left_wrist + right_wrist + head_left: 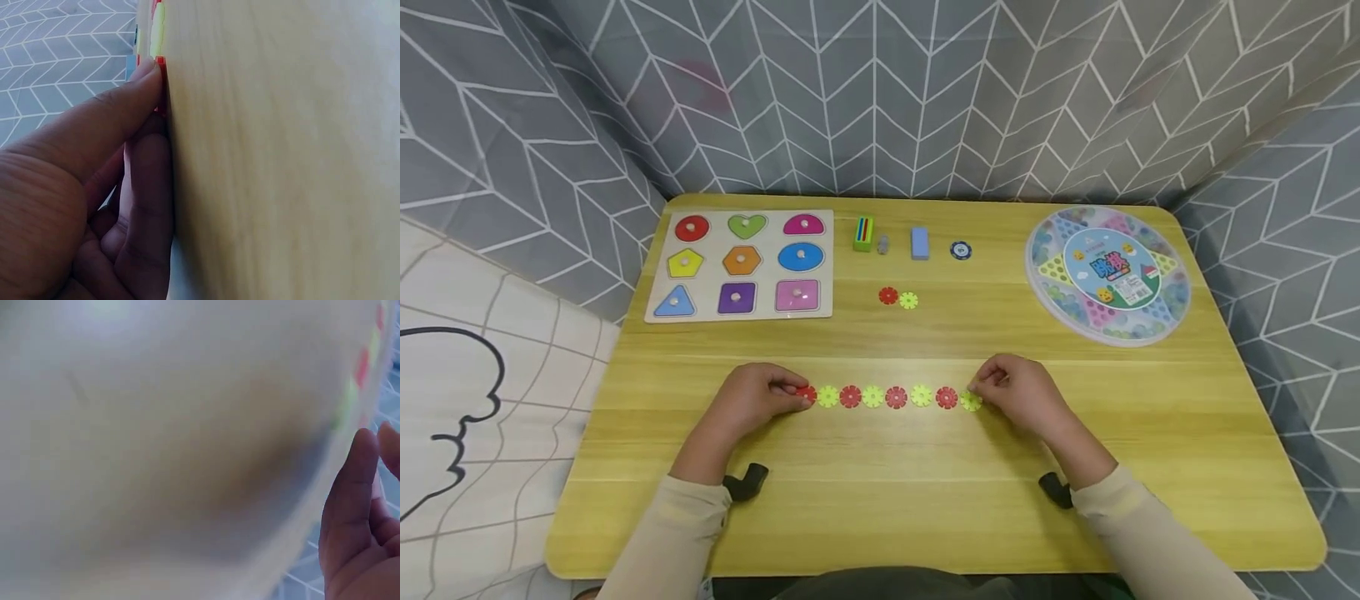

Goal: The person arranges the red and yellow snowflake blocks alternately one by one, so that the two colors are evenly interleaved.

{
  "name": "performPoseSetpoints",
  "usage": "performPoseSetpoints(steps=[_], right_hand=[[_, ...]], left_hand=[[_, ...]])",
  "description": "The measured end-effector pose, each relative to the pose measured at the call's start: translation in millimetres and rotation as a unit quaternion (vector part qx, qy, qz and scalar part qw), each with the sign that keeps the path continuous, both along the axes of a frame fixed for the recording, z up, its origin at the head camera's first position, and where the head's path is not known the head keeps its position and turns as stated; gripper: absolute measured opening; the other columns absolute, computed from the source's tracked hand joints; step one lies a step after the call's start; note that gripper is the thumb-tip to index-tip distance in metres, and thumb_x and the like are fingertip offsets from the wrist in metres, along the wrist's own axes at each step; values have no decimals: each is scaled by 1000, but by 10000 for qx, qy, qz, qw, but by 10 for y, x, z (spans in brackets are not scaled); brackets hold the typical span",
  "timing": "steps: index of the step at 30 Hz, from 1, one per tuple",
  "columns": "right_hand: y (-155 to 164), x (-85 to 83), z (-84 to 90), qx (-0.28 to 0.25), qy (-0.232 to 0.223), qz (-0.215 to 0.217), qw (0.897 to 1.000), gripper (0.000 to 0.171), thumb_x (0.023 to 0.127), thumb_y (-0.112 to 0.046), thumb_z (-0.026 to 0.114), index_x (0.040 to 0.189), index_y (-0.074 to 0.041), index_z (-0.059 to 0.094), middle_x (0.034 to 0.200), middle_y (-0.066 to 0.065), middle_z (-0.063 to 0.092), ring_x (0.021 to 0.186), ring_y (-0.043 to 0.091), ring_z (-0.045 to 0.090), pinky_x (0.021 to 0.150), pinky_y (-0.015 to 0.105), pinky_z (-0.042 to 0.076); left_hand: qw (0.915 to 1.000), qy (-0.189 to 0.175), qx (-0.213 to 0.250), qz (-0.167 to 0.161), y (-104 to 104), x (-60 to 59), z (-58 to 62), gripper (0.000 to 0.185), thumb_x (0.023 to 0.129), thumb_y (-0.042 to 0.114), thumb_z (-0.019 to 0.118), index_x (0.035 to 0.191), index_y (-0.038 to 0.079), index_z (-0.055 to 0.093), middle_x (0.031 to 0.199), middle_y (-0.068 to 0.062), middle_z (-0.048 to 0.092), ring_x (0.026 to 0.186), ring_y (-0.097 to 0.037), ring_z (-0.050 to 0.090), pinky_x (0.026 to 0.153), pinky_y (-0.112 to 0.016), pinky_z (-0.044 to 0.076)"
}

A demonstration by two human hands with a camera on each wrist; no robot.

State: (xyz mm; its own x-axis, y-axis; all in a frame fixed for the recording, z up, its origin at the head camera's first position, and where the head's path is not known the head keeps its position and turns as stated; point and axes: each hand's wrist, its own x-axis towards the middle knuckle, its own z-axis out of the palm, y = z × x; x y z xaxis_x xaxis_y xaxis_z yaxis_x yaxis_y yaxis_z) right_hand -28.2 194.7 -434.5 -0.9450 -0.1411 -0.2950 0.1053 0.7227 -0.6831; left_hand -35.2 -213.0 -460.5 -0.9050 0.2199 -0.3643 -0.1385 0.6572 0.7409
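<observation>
A straight row of notched, flower-shaped plastic discs, red (896,397) and yellow-green (921,395) by turns, lies on the table between my hands. My left hand (763,398) pinches the red disc (807,395) at the row's left end between thumb and fingers; in the left wrist view this disc (161,81) shows edge-on at the fingertips. At the right end, my right hand (1017,392) has thumb and forefinger on the edge of the yellow-green disc (971,401). The right wrist view is blurred, and that hand (365,512) partly hides its contact.
A white shape puzzle board (750,327) lies at the back left. Behind the row are a loose red disc (888,296) and yellow-green disc (909,300), a green box (863,234), a small grey piece (883,244), a blue block (920,243), a chip (961,250) and a round board game (1108,267).
</observation>
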Motion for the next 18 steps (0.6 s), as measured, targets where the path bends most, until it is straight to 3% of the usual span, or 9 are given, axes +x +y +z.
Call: performPoseSetpoints(steps=[5,9,14,18], right_hand=[[-145,-409,244,-52,-96,96,9999,33,98,-28,75,114,0,70,96,9,68,83,25,67,72,38,55],[-437,-832,248,229,-91,282,9993,47,96,-31,76,129,1,66,110,15,66,99,30,63,84,44,53],[-802,-1217,112,667,-22,454,9967,46,94,-29,78,127,2,67,117,16,68,107,31,62,95,44,49],[-1005,-1427,91,798,174,421,9958,39,92,-25,79,118,3,71,116,14,70,107,30,62,96,43,49]], left_hand=[[10000,-63,13,56,-11,15,1,27,84,24,89,107,11,81,87,3,71,79,-14,65,75,-33,54],[9998,-121,14,132,-21,40,-3,26,84,23,89,107,11,81,88,3,71,79,-15,65,75,-32,54],[9998,-108,50,126,-10,57,-14,26,84,23,90,105,11,82,87,3,71,78,-14,65,74,-32,54],[9999,10,-14,103,3,21,0,25,83,23,90,104,13,82,86,4,70,78,-15,64,73,-32,53]])
